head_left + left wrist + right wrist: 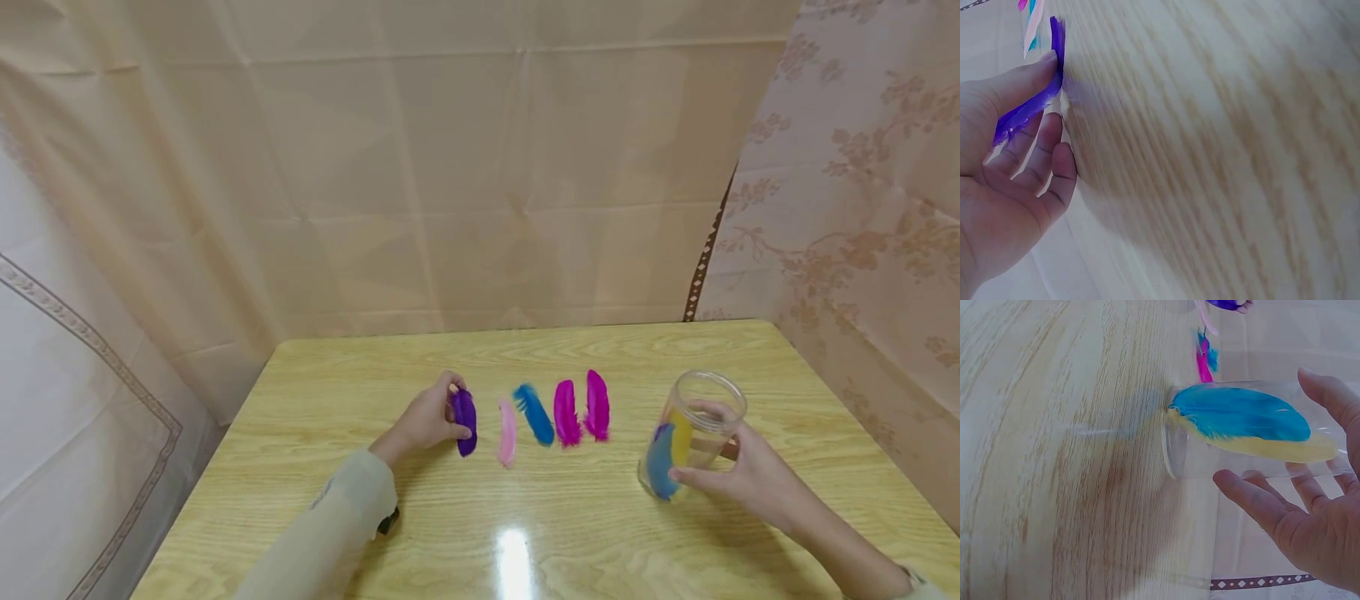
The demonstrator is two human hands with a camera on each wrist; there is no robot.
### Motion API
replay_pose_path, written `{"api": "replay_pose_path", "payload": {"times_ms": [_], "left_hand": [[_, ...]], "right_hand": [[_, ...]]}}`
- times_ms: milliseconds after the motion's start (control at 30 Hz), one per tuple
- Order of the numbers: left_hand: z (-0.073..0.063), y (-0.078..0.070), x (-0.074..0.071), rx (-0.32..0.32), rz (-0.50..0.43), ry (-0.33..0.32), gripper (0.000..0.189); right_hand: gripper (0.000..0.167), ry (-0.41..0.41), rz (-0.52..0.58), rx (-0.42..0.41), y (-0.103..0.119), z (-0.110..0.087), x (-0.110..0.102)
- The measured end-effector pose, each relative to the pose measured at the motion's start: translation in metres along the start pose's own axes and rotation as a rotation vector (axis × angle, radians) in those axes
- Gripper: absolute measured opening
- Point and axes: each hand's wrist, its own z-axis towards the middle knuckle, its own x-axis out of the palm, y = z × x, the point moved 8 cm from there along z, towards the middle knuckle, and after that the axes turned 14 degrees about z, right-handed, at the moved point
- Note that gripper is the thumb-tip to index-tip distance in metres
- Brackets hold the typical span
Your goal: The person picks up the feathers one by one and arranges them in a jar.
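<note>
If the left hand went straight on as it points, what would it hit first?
Probably the pale pink feather, next to the purple feather that the left hand pinches, though depth is unclear and it might pass above.

Left hand [426,417] pinches a purple feather [466,422], right hand [752,473] grips a clear jar [684,437], four feathers [537,417] lying between on the desk [450,533]

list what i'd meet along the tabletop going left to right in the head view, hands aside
Oblong purple feather, slender pale pink feather, slanting blue feather with a ragged upper end, broad magenta feather, second magenta feather, transparent cylindrical jar.
</note>
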Motion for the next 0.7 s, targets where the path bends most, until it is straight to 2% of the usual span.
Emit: {"api": "replay_pose_path", "payload": {"times_ms": [200,700], "left_hand": [[-0.0007,0.0,0.0024,-0.011,-0.031,0.018,0.062],[-0.0003,-0.0026,0.0068,-0.013,-0.023,0.073,0.061]], "right_hand": [[0.085,-0.001,-0.005,-0.01,0.002,-0.0002,0.0005],[0.084,-0.003,-0.008,-0.01,0.0028,-0.0004,0.0006]]}}
